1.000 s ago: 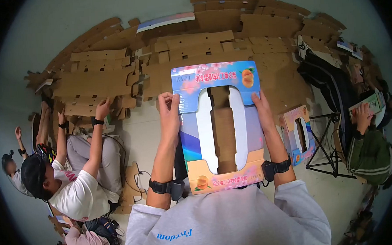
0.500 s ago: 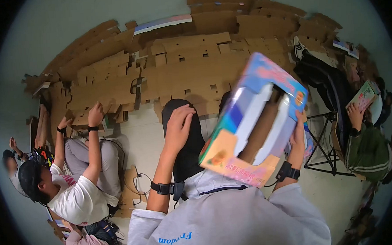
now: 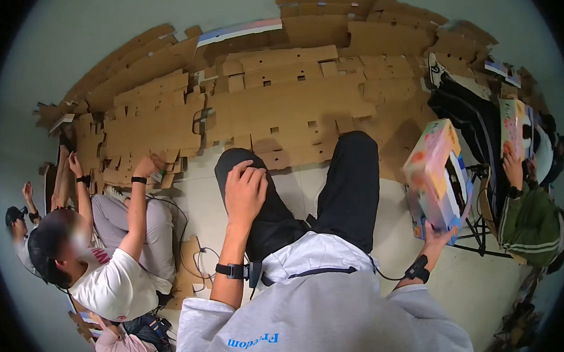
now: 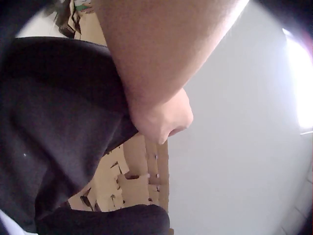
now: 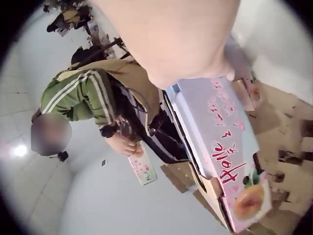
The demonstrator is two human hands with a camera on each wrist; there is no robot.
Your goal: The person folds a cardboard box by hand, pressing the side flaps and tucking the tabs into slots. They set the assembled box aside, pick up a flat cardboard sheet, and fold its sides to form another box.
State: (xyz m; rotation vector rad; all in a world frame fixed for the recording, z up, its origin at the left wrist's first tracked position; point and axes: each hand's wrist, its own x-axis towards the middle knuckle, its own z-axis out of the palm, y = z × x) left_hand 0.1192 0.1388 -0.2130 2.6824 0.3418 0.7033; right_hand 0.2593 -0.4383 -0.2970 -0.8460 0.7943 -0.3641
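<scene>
Fruit box is at the head view's middle right, its long side pointing up from the right hand, whose fingers grip its low end. The left hand rests loosely on a knee.

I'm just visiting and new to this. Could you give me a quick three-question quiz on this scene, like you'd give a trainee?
1. True or false: the left hand rests on a black-trousered knee.
2. What does the right hand hold? A) a bottle B) a printed box C) a shoe
3. Fill in: beyond the knees lie flat brown sheets of ____.

Key: 1. True. 2. B. 3. Cardboard.
</scene>
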